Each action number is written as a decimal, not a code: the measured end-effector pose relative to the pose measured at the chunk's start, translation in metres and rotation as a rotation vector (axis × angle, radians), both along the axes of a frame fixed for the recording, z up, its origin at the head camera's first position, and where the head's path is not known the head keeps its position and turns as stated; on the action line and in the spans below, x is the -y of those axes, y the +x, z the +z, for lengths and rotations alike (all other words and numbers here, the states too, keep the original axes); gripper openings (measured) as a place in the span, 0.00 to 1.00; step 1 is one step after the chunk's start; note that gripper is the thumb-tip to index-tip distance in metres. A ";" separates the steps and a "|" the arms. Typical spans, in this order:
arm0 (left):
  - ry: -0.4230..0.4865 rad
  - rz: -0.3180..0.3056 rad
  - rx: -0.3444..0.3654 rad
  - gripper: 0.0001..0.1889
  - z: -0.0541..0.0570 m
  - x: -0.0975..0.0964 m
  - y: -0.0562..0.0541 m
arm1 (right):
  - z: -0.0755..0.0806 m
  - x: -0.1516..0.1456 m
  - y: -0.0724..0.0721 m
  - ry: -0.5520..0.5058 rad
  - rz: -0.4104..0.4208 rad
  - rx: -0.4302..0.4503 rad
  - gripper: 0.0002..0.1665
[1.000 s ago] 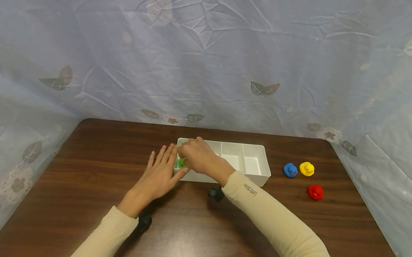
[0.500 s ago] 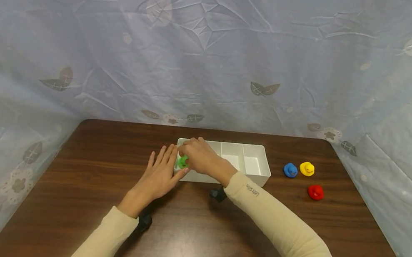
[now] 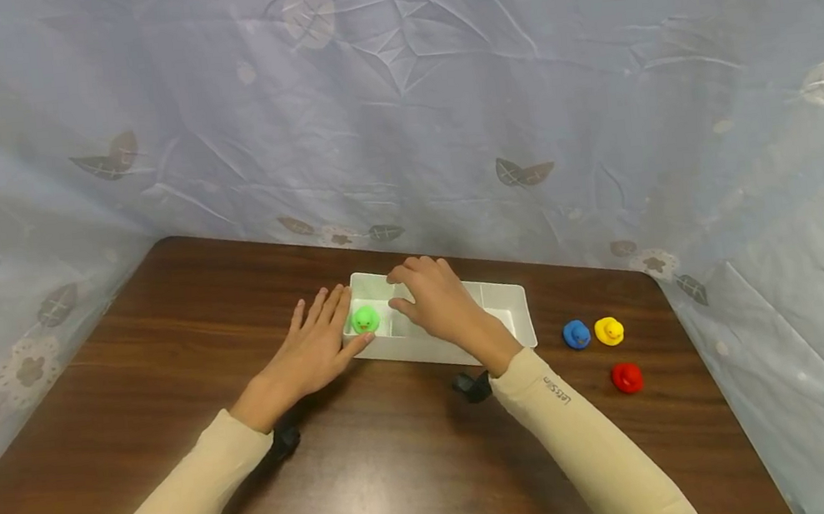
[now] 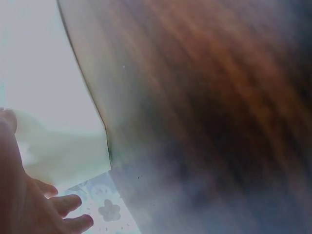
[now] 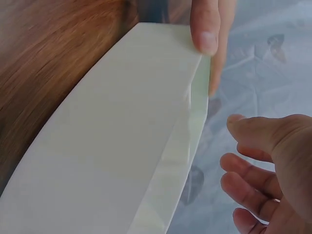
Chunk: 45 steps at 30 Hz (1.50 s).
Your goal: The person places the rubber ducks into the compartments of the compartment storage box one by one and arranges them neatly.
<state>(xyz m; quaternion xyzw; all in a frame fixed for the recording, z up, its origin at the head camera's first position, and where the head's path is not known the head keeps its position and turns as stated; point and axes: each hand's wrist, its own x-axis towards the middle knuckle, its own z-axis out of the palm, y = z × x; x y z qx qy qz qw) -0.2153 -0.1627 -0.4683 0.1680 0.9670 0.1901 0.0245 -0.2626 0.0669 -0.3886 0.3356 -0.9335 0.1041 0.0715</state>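
Note:
A green rubber duck (image 3: pixel 366 319) sits in the leftmost compartment of a white divided box (image 3: pixel 422 350). My left hand (image 3: pixel 310 351) rests at the box's left end with straight fingers, its thumb along the front rim. In the right wrist view the left thumb (image 5: pixel 204 29) overlaps the box's corner. My right hand (image 3: pixel 441 300) is over the middle compartments, fingers loosely bent and apart from the thumb, holding nothing. The right wrist view shows this right hand (image 5: pixel 278 170) beside the box with space between thumb and fingers.
To the right of the box, a blue duck (image 3: pixel 576 334), a yellow duck (image 3: pixel 609 331) and a red duck (image 3: pixel 627 378) sit on the dark wooden table (image 3: pixel 360 480). A patterned grey-blue curtain (image 3: pixel 398 124) hangs behind the table and along its sides.
My right hand has let go of the green duck and moved right, away from the left compartment. The duck now shows fully. My left hand stays at the box's end.

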 end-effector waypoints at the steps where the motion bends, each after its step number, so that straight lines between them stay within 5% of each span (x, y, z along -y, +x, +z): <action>1: -0.002 0.002 -0.002 0.51 0.000 0.001 0.000 | 0.000 -0.004 0.000 -0.010 -0.008 -0.003 0.20; 26: 0.011 0.003 -0.001 0.50 0.001 0.000 0.001 | -0.009 -0.095 0.011 -0.123 -0.146 0.024 0.19; 45: 0.011 0.003 0.002 0.50 0.002 -0.002 0.000 | -0.013 -0.143 0.019 -0.093 -0.214 0.003 0.20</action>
